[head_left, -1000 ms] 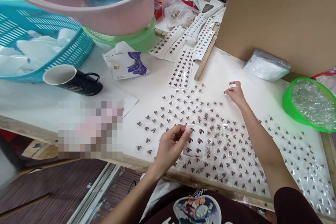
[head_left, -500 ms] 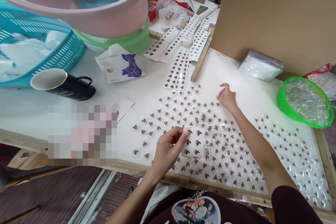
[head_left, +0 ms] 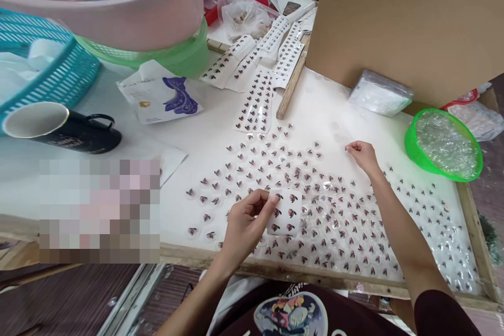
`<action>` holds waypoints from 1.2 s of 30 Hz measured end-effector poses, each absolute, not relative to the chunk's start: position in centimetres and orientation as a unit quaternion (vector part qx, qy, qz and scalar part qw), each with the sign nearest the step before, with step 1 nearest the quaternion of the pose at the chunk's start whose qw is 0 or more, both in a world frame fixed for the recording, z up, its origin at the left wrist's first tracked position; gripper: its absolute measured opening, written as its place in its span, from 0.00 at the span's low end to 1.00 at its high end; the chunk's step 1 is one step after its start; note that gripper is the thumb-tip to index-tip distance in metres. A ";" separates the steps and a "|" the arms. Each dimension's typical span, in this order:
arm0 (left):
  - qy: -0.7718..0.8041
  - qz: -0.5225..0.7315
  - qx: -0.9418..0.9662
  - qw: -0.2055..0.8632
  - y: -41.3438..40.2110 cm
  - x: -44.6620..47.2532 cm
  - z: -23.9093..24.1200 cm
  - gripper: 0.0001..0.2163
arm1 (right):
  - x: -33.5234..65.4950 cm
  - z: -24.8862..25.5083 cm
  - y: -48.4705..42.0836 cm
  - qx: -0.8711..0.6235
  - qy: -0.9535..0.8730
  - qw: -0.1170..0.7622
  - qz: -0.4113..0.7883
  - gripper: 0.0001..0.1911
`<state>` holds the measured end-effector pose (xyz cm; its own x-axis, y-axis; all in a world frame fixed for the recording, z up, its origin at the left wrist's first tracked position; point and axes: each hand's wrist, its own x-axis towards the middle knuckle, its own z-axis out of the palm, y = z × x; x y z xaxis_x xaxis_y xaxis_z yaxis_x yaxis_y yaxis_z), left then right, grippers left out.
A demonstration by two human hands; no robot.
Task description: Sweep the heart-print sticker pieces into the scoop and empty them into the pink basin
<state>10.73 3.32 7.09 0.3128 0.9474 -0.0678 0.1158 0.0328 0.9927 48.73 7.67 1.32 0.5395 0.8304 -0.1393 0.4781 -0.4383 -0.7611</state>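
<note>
My left hand [head_left: 252, 220] pinches a short white sticker strip [head_left: 285, 224] between thumb and fingers, above the near part of the table. Rows of small dark-and-pink printed motifs run down the strip. My right hand [head_left: 363, 156] is closed in a pinch over bare white tabletop, to the right of the middle. A tiny dark speck shows at its fingertips, too small to name. Many small clear round pieces with the same motif [head_left: 316, 145] lie spread across the table, around and beyond the strip. More printed sticker strips [head_left: 255, 100] lie farther back.
A green bowl [head_left: 411, 153] of clear pieces stands at right, near a clear-wrapped stack [head_left: 380, 95] by the cardboard [head_left: 405, 21]. A wooden stick [head_left: 291, 88] lies at the back. Left are a dark mug [head_left: 84, 134], a blue basket [head_left: 79, 76] and a pink basin [head_left: 157, 21].
My right hand has moved right, and its fingers have gone from parted to pinched. My left hand still holds the strip in nearly the same place. The view has shifted slightly right.
</note>
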 end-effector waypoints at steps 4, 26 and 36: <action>0.454 0.376 0.587 0.555 3.3 10.9 7.3 0.14 | 48.0 1.1 8.3 -0.832 -0.407 0.296 0.234 0.05; 0.443 0.390 0.567 0.575 3.0 11.3 6.8 0.17 | 42.1 5.7 5.2 -0.786 -0.482 0.274 0.274 0.13; 0.432 0.416 0.571 0.561 3.1 12.4 7.2 0.18 | 31.3 10.0 0.6 -0.615 -0.559 0.323 0.452 0.19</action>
<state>12.35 3.14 7.20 0.2815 0.9595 -0.0096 0.0271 0.0021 0.9996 31.25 0.62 10.03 -0.0340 0.9803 -0.1946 0.3965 -0.1656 -0.9030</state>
